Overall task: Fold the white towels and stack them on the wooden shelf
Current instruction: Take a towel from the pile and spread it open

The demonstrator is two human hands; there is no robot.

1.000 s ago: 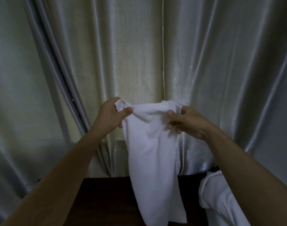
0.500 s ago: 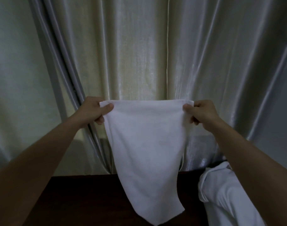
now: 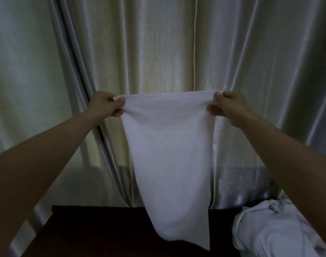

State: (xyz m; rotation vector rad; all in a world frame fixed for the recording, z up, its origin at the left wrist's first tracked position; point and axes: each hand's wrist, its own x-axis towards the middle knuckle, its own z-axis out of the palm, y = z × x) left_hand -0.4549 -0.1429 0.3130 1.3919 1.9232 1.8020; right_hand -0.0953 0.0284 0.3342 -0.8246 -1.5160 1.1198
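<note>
At mid-frame the left hand (image 3: 105,104) and right hand (image 3: 229,105) each pinch a top corner of the white towel (image 3: 169,154), stretched taut and hanging over the dark wooden shelf (image 3: 95,230) at the bottom.

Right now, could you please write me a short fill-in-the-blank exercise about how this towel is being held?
1. The left hand and right hand each pinch a top ____ of the white towel.
2. The towel hangs in front of a silvery ____.
3. More white cloth lies at the lower ____ of the view.

Missing words: corner; curtain; right
</note>
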